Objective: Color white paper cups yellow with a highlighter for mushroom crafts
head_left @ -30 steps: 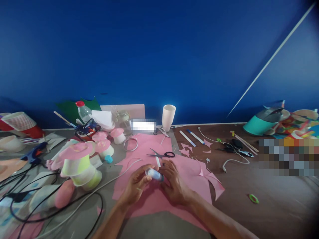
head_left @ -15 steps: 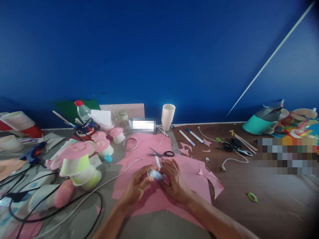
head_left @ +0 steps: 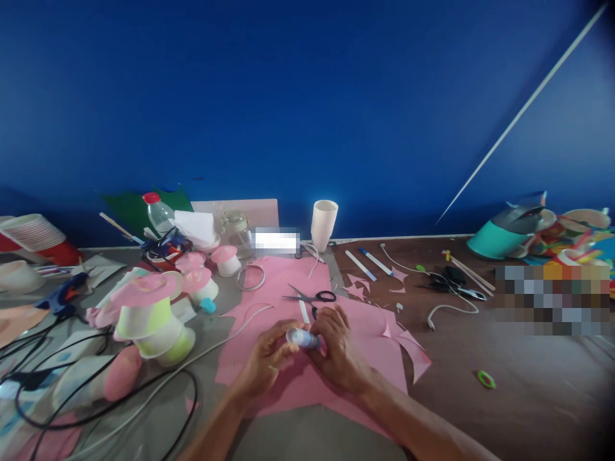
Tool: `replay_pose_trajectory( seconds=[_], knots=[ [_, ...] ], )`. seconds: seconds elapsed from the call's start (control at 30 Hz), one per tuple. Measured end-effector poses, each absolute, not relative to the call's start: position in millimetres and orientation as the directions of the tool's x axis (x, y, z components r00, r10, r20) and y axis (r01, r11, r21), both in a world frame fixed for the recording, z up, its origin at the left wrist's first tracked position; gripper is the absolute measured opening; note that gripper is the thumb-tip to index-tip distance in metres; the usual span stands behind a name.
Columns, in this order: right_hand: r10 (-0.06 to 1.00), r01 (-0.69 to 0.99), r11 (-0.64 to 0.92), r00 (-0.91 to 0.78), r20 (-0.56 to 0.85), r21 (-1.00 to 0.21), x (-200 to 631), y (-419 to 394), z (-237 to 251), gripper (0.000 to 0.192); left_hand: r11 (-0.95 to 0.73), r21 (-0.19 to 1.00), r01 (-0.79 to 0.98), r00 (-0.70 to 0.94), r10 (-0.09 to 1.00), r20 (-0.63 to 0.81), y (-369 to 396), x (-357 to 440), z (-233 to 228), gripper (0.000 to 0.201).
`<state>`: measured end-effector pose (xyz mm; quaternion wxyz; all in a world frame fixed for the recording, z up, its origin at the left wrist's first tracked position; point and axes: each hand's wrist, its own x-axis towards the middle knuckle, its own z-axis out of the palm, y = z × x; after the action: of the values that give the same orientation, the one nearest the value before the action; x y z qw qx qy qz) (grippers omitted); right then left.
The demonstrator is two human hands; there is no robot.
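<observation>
Blue wall behind, messy table; low center we've got both hands, left hand (head_left: 266, 360) and right hand (head_left: 336, 349), grasping a small tube (head_left: 302, 338) above the pink paper (head_left: 288, 384), probably steadying it.

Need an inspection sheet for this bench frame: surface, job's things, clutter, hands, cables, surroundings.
Surface: table, grey on the left, brown on the right; large pink paper sheet spread in the middle.
Job's things: small bluish tube held over the pink sheet between both hands.
Clutter: scissors just behind the hands; pink paper scraps; pink-topped cup models; white cup; markers; red-capped bottle; glue gun; green ring.
Hands: left hand and right hand both grip the tube.
Cables: black cables looped front left; white cable on the right.
Surroundings: blue wall; teal container far right.
</observation>
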<state>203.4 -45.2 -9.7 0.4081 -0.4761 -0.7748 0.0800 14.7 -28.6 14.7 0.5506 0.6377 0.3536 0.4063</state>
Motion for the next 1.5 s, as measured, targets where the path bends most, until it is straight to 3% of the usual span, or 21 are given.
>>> replay_pose_trajectory(
  seconds=[0.1,0.23,0.43,0.53,0.67,0.8,0.93,1.03,1.1,1.27,1.37,1.5],
  knots=[
    [0.797,0.674,0.542,-0.222,0.562,-0.502,202.9,-46.5,-7.1,0.016,-0.128,0.992,-0.001,0.387,0.915,0.118,-28.1,13.4,13.1,0.034],
    [0.763,0.586,0.632,-0.357,0.539,-0.507,206.2,-46.6,-1.4,0.043,-0.124,0.992,-0.005,0.335,0.935,0.118,-26.4,10.8,11.0,0.035],
    [0.798,0.667,0.545,-0.228,0.557,-0.508,204.8,-45.6,-6.7,0.007,-0.134,0.991,-0.005,0.389,0.912,0.125,-27.1,11.8,10.5,0.031],
    [0.774,0.672,0.560,-0.217,0.595,-0.484,204.5,-45.0,-7.2,0.013,-0.136,0.990,-0.025,0.363,0.922,0.136,-27.3,12.5,9.6,0.031],
    [0.731,0.557,0.662,-0.331,0.597,-0.502,206.0,-45.5,-1.4,0.041,-0.144,0.989,-0.021,0.362,0.921,0.141,-27.8,13.6,9.5,0.030],
    [0.754,0.563,0.636,-0.309,0.579,-0.528,209.6,-43.1,-1.5,0.024,-0.124,0.992,0.033,0.346,0.932,0.105,-27.6,10.2,8.0,0.037],
    [0.749,0.676,0.527,-0.083,0.657,-0.515,224.8,-28.3,-10.9,0.015,-0.205,0.970,0.133,0.265,0.950,0.165,-20.3,0.8,8.3,0.045],
    [0.711,0.815,0.353,0.085,0.698,-0.460,244.1,-11.3,-18.7,0.010,-0.351,0.817,0.457,0.169,0.936,0.308,-11.2,-5.6,7.6,0.027],
    [0.704,0.889,0.207,0.154,0.694,-0.407,256.3,-1.3,-23.3,0.012,-0.451,0.642,0.620,0.234,0.887,0.397,-6.7,-7.9,5.0,0.021],
    [0.743,0.941,-0.036,0.251,0.620,-0.337,272.4,9.6,-30.4,0.014,-0.470,0.289,0.834,0.383,0.871,0.308,-8.9,-6.6,-3.4,0.021],
    [0.771,0.948,-0.092,0.261,0.581,-0.304,273.5,9.0,-32.3,0.017,-0.435,0.208,0.876,0.375,0.886,0.273,-13.6,-4.3,-7.2,0.030],
    [0.806,0.956,-0.088,0.233,0.543,-0.280,270.2,6.8,-35.6,0.028,-0.417,0.201,0.887,0.360,0.894,0.265,-15.1,-3.5,-10.1,0.035]
  ],
)
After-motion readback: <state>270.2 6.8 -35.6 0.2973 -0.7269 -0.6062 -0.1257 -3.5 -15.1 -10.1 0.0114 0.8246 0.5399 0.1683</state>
